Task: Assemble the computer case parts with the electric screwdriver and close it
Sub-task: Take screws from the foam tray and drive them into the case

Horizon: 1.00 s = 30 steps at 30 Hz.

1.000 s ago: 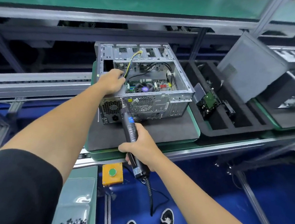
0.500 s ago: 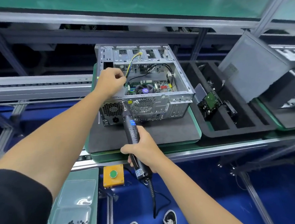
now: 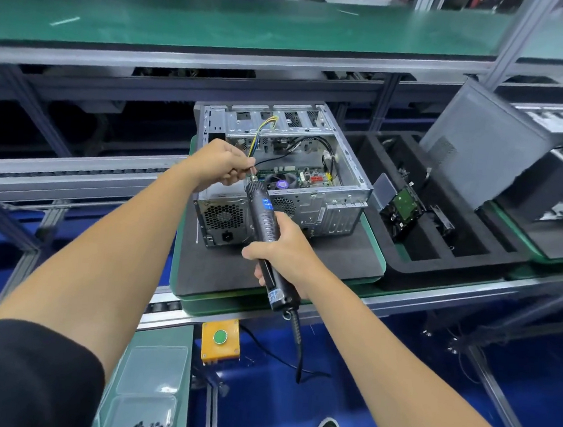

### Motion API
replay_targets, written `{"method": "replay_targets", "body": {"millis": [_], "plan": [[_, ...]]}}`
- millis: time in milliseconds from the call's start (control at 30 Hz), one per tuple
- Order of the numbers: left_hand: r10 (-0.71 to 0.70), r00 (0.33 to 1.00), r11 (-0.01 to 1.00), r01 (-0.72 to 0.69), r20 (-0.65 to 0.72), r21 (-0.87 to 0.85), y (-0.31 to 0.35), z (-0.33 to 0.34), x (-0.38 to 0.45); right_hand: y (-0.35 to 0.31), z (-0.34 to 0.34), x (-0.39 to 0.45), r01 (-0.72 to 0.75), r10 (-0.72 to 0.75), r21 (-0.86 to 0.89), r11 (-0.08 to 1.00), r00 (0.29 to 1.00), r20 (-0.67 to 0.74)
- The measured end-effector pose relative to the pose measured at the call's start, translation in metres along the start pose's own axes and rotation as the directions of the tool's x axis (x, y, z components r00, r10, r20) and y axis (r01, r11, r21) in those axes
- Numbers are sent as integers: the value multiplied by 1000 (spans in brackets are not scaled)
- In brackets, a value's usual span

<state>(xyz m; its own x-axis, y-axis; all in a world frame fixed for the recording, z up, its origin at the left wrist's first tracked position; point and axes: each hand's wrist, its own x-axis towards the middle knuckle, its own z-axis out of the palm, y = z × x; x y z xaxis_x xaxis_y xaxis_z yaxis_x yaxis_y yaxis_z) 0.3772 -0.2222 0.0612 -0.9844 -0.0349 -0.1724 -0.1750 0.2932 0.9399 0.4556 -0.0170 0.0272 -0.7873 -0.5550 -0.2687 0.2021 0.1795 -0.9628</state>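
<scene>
Beside the foam tray [image 3: 455, 260], right hand [image 3: 286, 257] grips screwdriver [image 3: 266, 222]; left hand [image 3: 221, 164] fingers pinch its tip.

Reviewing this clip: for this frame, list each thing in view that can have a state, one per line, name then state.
computer case: open, side panel off, lying on the foam pad
side panel: off the case, leaning upright to the right
electric screwdriver: held, tip raised at the case's top edge
right hand: grips the screwdriver body
left hand: pinches at the screwdriver tip
hard drive: loose in the black tray
</scene>
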Motion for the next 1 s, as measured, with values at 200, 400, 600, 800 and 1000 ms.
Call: {"method": "replay_targets", "body": {"millis": [200, 400, 600, 800, 1000], "plan": [[-137, 989, 964, 122, -48, -236, -7, 11, -2, -1, 0, -1, -14, 14, -2, 1000, 1000, 4], [-217, 967, 903, 148, -131, -402, -5, 23, -5, -5, -2, 0, -17, 17, 22, 1000, 1000, 8], [-266, 936, 881, 140, -228, -452, -1, 39, 1, -5, -3, 2, -26, 27, 38, 999, 1000, -3], [-336, 913, 797, 143, -233, -586, -7, 50, 5, -4, -4, 3, -50, 50, 38, 998, 999, -6], [-358, 897, 770, 127, -258, -625, -7, 52, 5, -3, -4, 5, -54, 55, 58, 997, 998, -26]]}}
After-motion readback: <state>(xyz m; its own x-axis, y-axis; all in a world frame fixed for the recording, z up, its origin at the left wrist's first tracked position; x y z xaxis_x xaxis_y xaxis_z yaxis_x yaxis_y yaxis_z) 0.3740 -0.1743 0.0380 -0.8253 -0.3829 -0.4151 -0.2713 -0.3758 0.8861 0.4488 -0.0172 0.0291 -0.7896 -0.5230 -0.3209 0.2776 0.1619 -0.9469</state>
